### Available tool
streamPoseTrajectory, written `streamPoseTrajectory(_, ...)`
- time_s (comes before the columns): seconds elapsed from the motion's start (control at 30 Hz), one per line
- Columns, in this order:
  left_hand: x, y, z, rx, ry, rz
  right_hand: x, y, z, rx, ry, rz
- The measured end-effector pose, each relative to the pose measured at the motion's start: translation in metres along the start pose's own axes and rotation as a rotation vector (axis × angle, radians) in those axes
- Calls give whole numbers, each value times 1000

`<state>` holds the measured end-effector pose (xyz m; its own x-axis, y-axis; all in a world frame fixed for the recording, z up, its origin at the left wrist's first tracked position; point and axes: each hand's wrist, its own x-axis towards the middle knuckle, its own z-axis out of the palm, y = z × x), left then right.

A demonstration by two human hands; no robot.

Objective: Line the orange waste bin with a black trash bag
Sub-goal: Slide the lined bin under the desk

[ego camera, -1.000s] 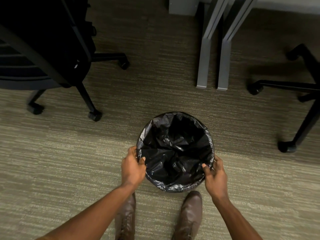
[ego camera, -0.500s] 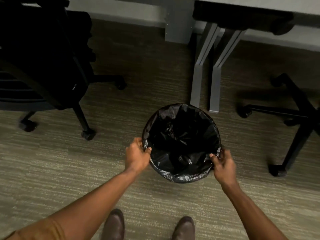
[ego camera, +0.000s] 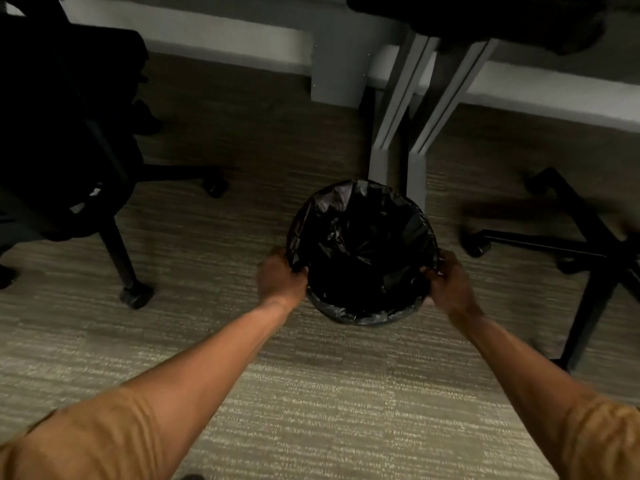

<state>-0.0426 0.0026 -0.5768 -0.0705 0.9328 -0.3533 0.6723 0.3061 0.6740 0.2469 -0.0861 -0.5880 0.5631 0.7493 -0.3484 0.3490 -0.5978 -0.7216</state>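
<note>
A round waste bin stands on the carpet, wholly covered by a black trash bag [ego camera: 360, 244] that fills its inside and folds over its rim [ego camera: 363, 318]. No orange of the bin shows. My left hand [ego camera: 281, 278] grips the bag-covered rim on the left side, thumb inside. My right hand [ego camera: 448, 284] grips the rim on the right side, fingers pinching the plastic. Both arms reach forward from the bottom corners.
Two grey desk legs [ego camera: 398, 140] stand right behind the bin, nearly touching it. A black office chair [ego camera: 69, 140] with castors is at the left, another chair base [ego camera: 571, 244] at the right. Striped carpet [ego camera: 311, 393] lies in front.
The bin has gone forward, away from me, up against the desk legs, with both hands still on its rim. My arms have stretched out and my shoes have dropped out of view.
</note>
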Motion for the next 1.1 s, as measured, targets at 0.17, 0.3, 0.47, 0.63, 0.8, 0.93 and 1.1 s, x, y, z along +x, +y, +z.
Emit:
streamPoseTrajectory(0.17, 5, 5, 15, -29, 5, 18, 32, 25, 0, 20, 4, 41)
streamPoseTrajectory(0.3, 4, 8, 18, -56, -9, 17, 27, 14, -6, 67, -29, 67)
streamPoseTrajectory(0.47, 6, 6, 16, -72, -17, 2, 20, 7, -8, 70, -49, 93)
streamPoseTrajectory(0.63, 1, 3, 12, -77, -34, -12, 34, 39, -3, 53, -34, 84)
streamPoseTrajectory(0.8, -1, -1, 15, -93, -2, 1, 17, 19, -2, 22, -51, 49)
streamPoseTrajectory(0.93, 4, -7, 14, -99, -12, 37, 10, 5, 1, -3, -48, 30)
streamPoseTrajectory(1.1, 17, -6, 4, -163, -29, 71, 14, 10, 5, 51, -31, 22)
